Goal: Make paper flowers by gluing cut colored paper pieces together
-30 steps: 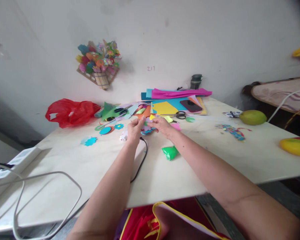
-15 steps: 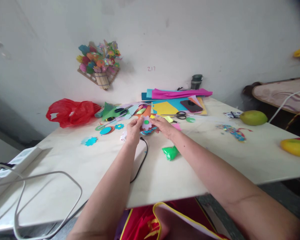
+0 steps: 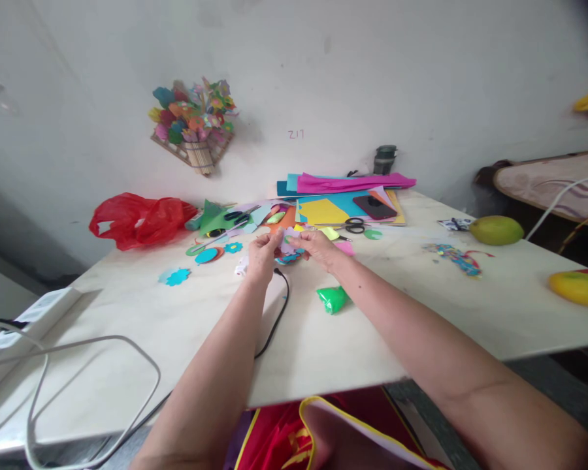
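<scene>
A lilac paper flower [image 3: 291,234] with a green centre is held up between my two hands at the middle of the table. My left hand [image 3: 263,253] pinches its left edge. From the right, my right hand [image 3: 318,247] grips the flower, its thumb lying over part of the green centre. Just under the flower are blue paper flowers [image 3: 290,258], mostly hidden by it and my fingers. A blue flower with a yellow centre [image 3: 233,247] and a plain blue paper flower [image 3: 178,277] lie to the left.
Behind my hands lie scissors [image 3: 355,226], coloured paper sheets [image 3: 323,212] and a phone [image 3: 375,207]. A red plastic bag [image 3: 142,219] is at the back left. Nearer are a green packet [image 3: 332,299] and a black cable [image 3: 285,307]. Mangoes [image 3: 496,230] sit at the right.
My right thumb has moved left onto the flower's green centre, covering part of it. My left hand has barely moved.
</scene>
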The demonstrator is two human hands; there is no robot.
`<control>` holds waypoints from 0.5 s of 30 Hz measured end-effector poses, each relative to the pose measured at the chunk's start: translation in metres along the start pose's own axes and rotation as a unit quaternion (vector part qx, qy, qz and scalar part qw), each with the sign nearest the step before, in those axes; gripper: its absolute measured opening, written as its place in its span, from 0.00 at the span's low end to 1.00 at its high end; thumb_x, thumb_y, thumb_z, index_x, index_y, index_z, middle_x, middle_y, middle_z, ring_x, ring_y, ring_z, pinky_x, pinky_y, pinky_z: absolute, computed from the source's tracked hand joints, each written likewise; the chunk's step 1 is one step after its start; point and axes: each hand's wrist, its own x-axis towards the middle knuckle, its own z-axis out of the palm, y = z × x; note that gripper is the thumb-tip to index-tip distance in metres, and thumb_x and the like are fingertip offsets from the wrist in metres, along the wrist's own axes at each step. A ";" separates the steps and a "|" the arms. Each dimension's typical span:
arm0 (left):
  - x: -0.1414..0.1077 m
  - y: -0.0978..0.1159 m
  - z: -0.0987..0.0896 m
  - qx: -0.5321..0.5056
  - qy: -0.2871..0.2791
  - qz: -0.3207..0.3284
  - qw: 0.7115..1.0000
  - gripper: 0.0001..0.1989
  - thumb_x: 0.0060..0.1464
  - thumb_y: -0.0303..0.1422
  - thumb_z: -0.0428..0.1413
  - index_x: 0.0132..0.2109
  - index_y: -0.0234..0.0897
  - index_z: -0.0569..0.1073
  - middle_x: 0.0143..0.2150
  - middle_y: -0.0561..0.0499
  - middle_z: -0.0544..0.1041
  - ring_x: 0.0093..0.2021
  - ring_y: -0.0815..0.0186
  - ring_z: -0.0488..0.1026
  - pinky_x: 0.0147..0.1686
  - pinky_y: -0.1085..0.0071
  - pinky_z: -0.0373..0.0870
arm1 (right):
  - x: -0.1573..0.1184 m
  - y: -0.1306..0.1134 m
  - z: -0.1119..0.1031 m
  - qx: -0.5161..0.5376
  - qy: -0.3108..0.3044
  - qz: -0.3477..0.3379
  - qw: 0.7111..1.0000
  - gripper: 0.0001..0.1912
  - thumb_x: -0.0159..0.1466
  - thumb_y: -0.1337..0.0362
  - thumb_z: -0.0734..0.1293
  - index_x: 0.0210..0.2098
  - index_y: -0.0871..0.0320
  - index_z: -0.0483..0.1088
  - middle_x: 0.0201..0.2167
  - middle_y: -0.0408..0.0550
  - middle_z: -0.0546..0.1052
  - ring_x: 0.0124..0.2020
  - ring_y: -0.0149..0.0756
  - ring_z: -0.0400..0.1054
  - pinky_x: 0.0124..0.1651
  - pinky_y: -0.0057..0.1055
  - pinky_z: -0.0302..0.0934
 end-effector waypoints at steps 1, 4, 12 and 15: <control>0.001 0.000 -0.001 -0.001 0.004 0.000 1.000 0.23 0.34 0.49 0.66 0.21 0.35 0.67 0.16 0.56 0.66 0.16 0.74 0.63 0.19 0.75 0.63 | -0.001 -0.001 -0.001 0.010 -0.005 0.002 1.000 0.23 0.46 0.45 0.72 0.21 0.60 0.68 0.20 0.41 0.68 0.21 0.26 0.58 0.21 0.26 0.48; 0.002 0.000 -0.002 -0.010 0.012 -0.004 1.000 0.23 0.34 0.48 0.66 0.21 0.35 0.66 0.16 0.56 0.66 0.15 0.74 0.63 0.19 0.75 0.62 | -0.001 -0.002 -0.003 0.020 -0.025 0.001 0.999 0.20 0.49 0.47 0.70 0.25 0.60 0.69 0.23 0.44 0.71 0.24 0.29 0.63 0.21 0.25 0.49; 0.003 -0.001 -0.004 -0.017 0.000 -0.014 1.000 0.22 0.35 0.46 0.65 0.20 0.35 0.65 0.15 0.55 0.66 0.15 0.73 0.64 0.18 0.75 0.62 | 0.001 -0.002 -0.007 0.053 -0.029 -0.027 0.998 0.22 0.46 0.62 0.72 0.41 0.57 0.69 0.31 0.43 0.74 0.28 0.29 0.66 0.23 0.24 0.52; 0.003 -0.002 -0.004 -0.020 -0.004 -0.019 1.000 0.21 0.36 0.46 0.65 0.21 0.35 0.65 0.15 0.54 0.67 0.15 0.72 0.64 0.17 0.75 0.62 | 0.000 -0.004 -0.006 0.059 -0.046 -0.042 0.996 0.22 0.47 0.64 0.71 0.42 0.57 0.68 0.28 0.41 0.73 0.26 0.28 0.65 0.23 0.24 0.52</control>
